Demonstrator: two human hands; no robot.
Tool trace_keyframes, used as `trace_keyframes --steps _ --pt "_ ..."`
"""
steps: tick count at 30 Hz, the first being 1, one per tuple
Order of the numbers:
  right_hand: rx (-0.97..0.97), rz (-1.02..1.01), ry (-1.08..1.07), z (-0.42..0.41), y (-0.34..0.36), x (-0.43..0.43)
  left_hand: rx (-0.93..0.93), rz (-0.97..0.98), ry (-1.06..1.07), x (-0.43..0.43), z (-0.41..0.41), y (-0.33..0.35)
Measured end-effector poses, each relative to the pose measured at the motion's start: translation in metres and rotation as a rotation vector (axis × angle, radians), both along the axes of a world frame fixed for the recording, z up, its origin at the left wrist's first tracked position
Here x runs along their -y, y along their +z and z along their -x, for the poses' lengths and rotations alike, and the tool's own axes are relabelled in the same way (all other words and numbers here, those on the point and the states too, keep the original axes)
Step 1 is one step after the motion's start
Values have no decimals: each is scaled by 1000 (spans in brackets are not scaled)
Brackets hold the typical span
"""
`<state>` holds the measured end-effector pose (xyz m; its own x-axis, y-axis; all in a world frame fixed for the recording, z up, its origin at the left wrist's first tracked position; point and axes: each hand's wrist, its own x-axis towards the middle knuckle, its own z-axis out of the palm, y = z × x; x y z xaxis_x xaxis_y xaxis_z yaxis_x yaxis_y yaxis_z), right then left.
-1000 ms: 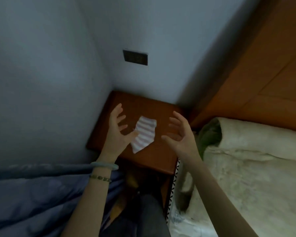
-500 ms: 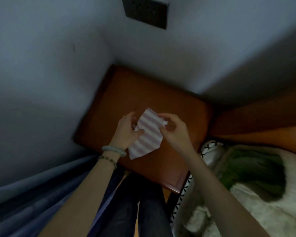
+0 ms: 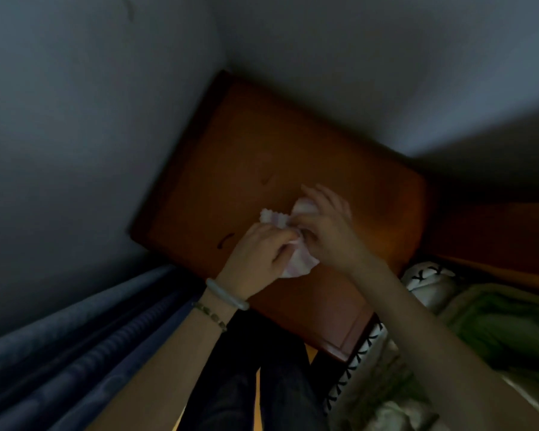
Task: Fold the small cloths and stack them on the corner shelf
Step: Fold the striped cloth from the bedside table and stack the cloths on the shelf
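The pink-striped cloth [image 3: 297, 266] is kept over the near half of the corner shelf [image 3: 262, 141]. It is pinched at its middle by the left hand [image 3: 257, 256] and the right hand [image 3: 327, 233] together. Its long axis runs from the shelf's near edge toward the wall.

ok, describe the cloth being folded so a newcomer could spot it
Find the orange-brown wooden shelf wedged into the wall corner. Over its near half, the left hand and right hand pinch a crumpled striped cloth between them. It is the only pale, pink-and-white thing against the wood.
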<state>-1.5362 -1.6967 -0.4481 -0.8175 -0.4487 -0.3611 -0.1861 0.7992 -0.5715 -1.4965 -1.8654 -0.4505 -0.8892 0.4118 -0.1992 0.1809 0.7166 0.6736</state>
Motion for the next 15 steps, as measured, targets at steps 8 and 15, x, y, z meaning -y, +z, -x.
trace_keyframes --steps 8,15 --pt "-88 88 -170 18 56 -34 122 85 26 36 38 47" --pt "-334 197 -360 30 131 -52 45 -102 427 77 78 121"
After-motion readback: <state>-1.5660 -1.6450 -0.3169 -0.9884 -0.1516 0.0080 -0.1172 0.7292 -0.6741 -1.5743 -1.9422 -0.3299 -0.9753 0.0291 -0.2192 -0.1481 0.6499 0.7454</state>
